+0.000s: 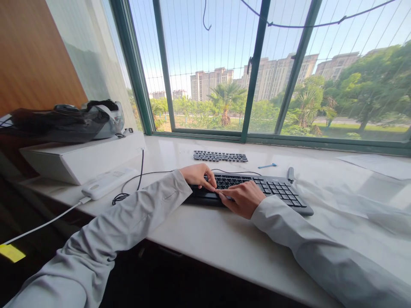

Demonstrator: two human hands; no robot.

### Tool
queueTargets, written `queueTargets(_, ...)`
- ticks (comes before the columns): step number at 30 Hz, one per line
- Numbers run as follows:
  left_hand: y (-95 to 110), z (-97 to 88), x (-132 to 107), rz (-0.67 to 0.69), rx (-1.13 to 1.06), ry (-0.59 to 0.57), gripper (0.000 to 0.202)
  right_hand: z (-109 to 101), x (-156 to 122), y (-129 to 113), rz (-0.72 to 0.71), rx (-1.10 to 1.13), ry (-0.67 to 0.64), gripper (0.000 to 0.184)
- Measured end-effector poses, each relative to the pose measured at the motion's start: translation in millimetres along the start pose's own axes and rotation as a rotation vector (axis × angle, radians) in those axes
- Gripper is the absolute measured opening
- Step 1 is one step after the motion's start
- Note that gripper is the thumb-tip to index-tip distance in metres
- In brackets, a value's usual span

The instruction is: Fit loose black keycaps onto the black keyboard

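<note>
A black keyboard (272,190) lies on the white stone sill (224,239). My left hand (196,174) rests on the keyboard's left part, its fingers curled down and pinched together at the front row of keys. My right hand (243,198) sits just to the right of it at the keyboard's front edge, with its fingers pressed together and their tips meeting the left hand's. What the fingertips hold is hidden. Beyond the keyboard lies a neat block of loose dark keycaps (220,156).
A small blue tool (267,165) and a short grey object (290,174) lie behind the keyboard. At the left are a white power bank (107,183) with cables, and a white box (80,158) bearing a black bag (61,122). Paper (375,164) lies at the right, under the window.
</note>
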State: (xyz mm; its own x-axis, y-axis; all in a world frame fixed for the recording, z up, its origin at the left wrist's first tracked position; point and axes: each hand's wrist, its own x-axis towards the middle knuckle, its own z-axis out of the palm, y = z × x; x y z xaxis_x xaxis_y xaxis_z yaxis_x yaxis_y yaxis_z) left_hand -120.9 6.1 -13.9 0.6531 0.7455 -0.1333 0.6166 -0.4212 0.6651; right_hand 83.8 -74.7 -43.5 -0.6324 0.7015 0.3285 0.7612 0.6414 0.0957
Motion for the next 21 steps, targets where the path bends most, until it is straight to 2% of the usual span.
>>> queueTargets(3, -11.8, -10.4, 3.1, -0.006, -0.045, 0.192, 0.041, 2.0, -0.6, 1.8, 0.038, 0.028, 0.095, 0.043)
queueTargets(5, -21.5, -18.5, 5.0, -0.006, -0.017, 0.342, 0.040, 1.2, -0.7, 0.7, 0.030, 0.043, 0.098, 0.043)
queueTargets(10, -41.5, -29.7, 6.3, -0.092, 0.290, 0.618, 0.027, -5.6, -2.3, -5.3, 0.005, 0.059, 0.029, 0.047)
queueTargets(12, -44.2, -30.8, 7.9, -0.089, 0.445, 0.685, 0.022, -7.5, -3.1, -5.7, -0.009, 0.071, 0.033, 0.046)
queueTargets(14, -42.8, -31.4, 12.9, -0.090, 0.599, 0.693, 0.021, -7.4, -3.2, -3.3, -0.025, 0.090, 0.071, 0.041)
queueTargets(16, -37.7, -31.9, 23.2, -0.093, 0.721, 0.650, 0.025, -4.9, -2.1, 2.2, -0.022, 0.125, 0.136, 0.033)
queueTargets(21, -19.0, -31.5, 68.5, -0.048, 0.871, 0.540, 0.026, 6.9, 2.1, 22.5, 0.011, 0.147, 0.202, 0.026)
